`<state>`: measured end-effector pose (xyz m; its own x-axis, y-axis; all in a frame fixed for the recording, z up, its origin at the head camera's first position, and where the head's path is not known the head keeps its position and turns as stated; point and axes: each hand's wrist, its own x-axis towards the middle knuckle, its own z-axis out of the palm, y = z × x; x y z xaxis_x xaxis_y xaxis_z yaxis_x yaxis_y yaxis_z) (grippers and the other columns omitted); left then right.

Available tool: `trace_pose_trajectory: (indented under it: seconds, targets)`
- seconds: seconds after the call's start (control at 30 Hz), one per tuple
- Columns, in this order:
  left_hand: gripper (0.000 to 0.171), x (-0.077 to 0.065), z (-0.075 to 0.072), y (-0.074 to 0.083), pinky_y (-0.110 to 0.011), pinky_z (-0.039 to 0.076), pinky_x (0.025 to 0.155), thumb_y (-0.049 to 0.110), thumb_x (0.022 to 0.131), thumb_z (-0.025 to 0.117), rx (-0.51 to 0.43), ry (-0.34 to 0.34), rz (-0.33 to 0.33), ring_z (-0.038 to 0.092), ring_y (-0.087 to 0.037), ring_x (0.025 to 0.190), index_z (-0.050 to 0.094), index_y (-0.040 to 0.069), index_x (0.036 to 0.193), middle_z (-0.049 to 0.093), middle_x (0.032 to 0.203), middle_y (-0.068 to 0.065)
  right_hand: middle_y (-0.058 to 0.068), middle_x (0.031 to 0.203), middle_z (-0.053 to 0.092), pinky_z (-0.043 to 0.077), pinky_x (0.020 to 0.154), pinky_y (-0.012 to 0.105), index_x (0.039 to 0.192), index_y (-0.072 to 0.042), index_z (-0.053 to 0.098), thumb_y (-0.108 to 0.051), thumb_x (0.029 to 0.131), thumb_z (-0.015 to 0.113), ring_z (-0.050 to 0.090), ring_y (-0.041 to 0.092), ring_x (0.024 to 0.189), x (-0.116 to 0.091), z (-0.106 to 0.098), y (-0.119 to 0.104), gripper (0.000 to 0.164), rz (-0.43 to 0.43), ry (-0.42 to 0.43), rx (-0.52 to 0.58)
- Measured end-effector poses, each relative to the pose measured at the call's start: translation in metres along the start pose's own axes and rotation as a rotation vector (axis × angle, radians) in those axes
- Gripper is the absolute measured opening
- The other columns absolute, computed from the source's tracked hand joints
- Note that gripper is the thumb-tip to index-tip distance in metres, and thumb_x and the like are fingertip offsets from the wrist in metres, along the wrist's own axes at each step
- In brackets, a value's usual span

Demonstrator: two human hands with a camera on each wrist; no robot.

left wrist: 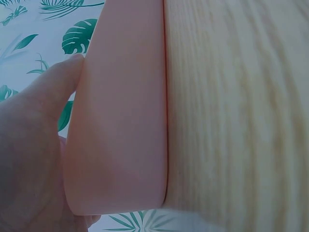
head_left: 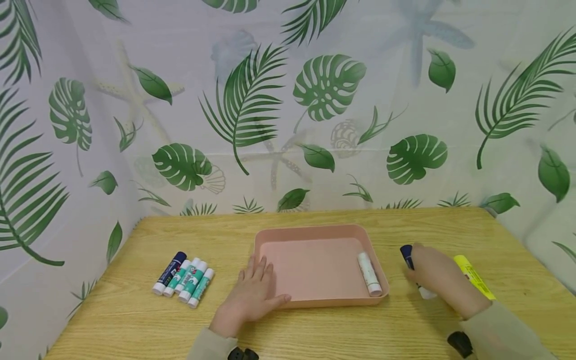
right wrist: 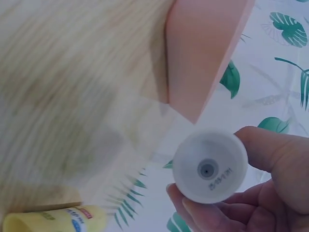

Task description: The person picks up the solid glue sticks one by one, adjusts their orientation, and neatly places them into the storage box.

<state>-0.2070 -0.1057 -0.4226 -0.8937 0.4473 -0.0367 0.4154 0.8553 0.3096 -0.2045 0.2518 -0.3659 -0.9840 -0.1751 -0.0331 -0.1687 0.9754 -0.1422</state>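
My right hand [head_left: 435, 274] grips a glue stick [head_left: 407, 255] with a dark blue cap, to the right of the pink tray [head_left: 321, 301]. In the right wrist view, the white round end of that glue stick [right wrist: 210, 166] faces the camera, between thumb and fingers. Spread over the tray's left front corner, my left hand [head_left: 253, 296] rests with extended fingers on the rim. The left wrist view shows the thumb touching the edge of the tray's wall [left wrist: 118, 111]. Inside the tray, a whitish glue stick [head_left: 369, 275] lies along the right side.
Beyond my right hand lies a yellow glue stick [head_left: 475, 278], partly hidden by the forearm. On the table's left side, a navy glue stick [head_left: 170, 273] lies beside several green-and-white glue sticks [head_left: 193, 281]. Behind the wooden table [head_left: 216, 227] hangs a leaf-patterned cloth [head_left: 279, 165].
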Motion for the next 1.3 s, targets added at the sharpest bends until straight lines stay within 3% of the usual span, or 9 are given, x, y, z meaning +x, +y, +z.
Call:
trace_pose_trajectory:
  seconds: [0.33, 0.63, 0.87, 1.0, 1.17, 1.3]
  targets:
    - [0.084, 0.0, 0.0, 0.0, -0.056, 0.014, 0.099, 0.06, 0.084, 0.038, -0.002, -0.007, -0.005, -0.002, -0.038, 0.13, 0.025, -0.004, 0.137, 0.013, 0.144, -0.02, 0.012, 0.061, 0.05, 0.038, 0.04, 0.033, 0.09, 0.015, 0.045, -0.01, 0.078, 0.062, 0.048, 0.018, 0.049, -0.003, -0.003, -0.017, 0.032, -0.004, 0.17, -0.013]
    - [0.084, -0.001, -0.001, 0.001, -0.056, 0.014, 0.098, 0.06, 0.084, 0.038, -0.002, -0.007, -0.001, -0.002, -0.038, 0.13, 0.025, -0.005, 0.136, 0.013, 0.144, -0.02, 0.024, 0.078, 0.057, 0.045, 0.043, 0.038, 0.106, 0.015, 0.042, -0.008, 0.076, 0.064, 0.056, 0.026, 0.056, 0.001, -0.002, -0.035, 0.044, -0.04, 0.391, -0.058]
    - [0.084, -0.001, -0.002, 0.001, -0.056, 0.014, 0.099, 0.06, 0.085, 0.039, -0.006, -0.008, -0.001, -0.002, -0.038, 0.13, 0.025, -0.005, 0.137, 0.013, 0.144, -0.02, 0.023, 0.081, 0.058, 0.046, 0.044, 0.04, 0.107, 0.01, 0.042, -0.008, 0.074, 0.065, 0.057, 0.028, 0.057, 0.005, 0.004, -0.047, 0.045, -0.094, 0.518, -0.035]
    - [0.083, -0.001, -0.001, 0.001, -0.056, 0.014, 0.098, 0.059, 0.085, 0.039, -0.001, -0.005, 0.002, -0.001, -0.038, 0.13, 0.025, -0.005, 0.137, 0.013, 0.144, -0.02, 0.025, 0.088, 0.059, 0.048, 0.048, 0.042, 0.11, 0.009, 0.043, -0.013, 0.075, 0.067, 0.06, 0.031, 0.064, 0.006, 0.007, -0.052, 0.048, -0.126, 0.545, -0.049]
    - [0.083, -0.001, -0.001, 0.001, -0.056, 0.015, 0.098, 0.059, 0.085, 0.039, 0.009, 0.002, 0.005, 0.0, -0.038, 0.13, 0.026, -0.005, 0.136, 0.014, 0.144, -0.02, 0.028, 0.1, 0.056, 0.05, 0.058, 0.044, 0.119, 0.01, 0.039, -0.018, 0.08, 0.065, 0.059, 0.035, 0.081, 0.007, 0.008, -0.059, 0.056, -0.136, 0.49, -0.063]
    - [0.083, -0.001, -0.001, 0.002, -0.056, 0.015, 0.098, 0.059, 0.085, 0.04, 0.011, 0.004, 0.006, 0.0, -0.039, 0.13, 0.027, -0.005, 0.136, 0.014, 0.143, -0.021, 0.024, 0.093, 0.058, 0.05, 0.054, 0.041, 0.115, 0.009, 0.042, -0.017, 0.077, 0.067, 0.06, 0.031, 0.074, 0.01, 0.012, -0.065, 0.052, -0.163, 0.515, -0.08]
